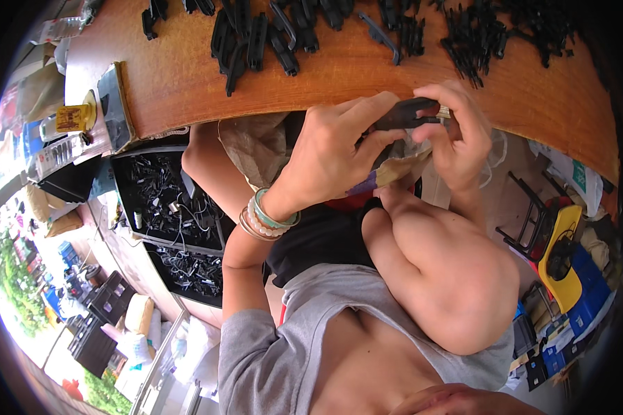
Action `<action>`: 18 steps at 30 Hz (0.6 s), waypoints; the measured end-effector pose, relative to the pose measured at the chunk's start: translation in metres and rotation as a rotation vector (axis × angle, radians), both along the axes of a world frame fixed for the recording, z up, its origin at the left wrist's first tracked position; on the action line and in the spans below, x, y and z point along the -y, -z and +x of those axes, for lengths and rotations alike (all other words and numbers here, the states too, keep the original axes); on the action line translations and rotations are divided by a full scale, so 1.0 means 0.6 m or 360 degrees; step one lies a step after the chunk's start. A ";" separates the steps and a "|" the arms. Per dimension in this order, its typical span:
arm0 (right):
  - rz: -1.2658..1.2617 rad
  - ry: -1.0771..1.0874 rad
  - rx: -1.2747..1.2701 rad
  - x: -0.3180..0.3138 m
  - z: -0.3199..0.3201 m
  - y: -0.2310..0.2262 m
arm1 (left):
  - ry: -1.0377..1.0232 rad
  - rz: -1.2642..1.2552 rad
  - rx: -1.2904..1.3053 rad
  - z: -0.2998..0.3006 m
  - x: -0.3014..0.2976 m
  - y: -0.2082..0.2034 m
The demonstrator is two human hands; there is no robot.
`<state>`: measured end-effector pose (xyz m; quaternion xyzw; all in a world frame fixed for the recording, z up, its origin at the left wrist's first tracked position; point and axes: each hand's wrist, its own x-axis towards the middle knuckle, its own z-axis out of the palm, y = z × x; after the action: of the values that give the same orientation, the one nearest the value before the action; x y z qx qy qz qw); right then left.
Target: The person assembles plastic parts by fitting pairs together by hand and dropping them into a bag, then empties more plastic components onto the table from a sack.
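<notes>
Just off the near edge of the wooden table [173, 83], both hands hold an elongated black plastic part [407, 114] up in front of me. My left hand [339, 145] grips its left end between the thumb and fingers. At the other end, my right hand [460, 128] pinches it with curled fingers, which partly cover a small dark piece there. Black plastic parts of a similar look [256, 38] lie in a loose pile on the table beyond my left hand. A single curved black handle-like part [381, 36] lies apart from the heaps.
Thinner black pieces [474, 41] are heaped at the table's far right. Black trays [221, 238] of small dark parts stand on my left. A crumpled brownish bag [259, 145] hangs below the table edge. A yellow-seated chair [561, 256] stands at the right.
</notes>
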<state>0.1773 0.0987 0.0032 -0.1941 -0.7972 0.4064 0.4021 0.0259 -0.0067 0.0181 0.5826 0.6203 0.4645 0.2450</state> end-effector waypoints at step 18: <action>-0.0175 -0.0090 0.0027 0.003 0.010 0.002 | 0.0060 0.0005 0.0095 -0.022 -0.007 -0.004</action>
<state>0.1831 0.0971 0.0022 -0.1967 -0.7822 0.4592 0.3724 0.0127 -0.0024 0.0203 0.5805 0.6009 0.4779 0.2712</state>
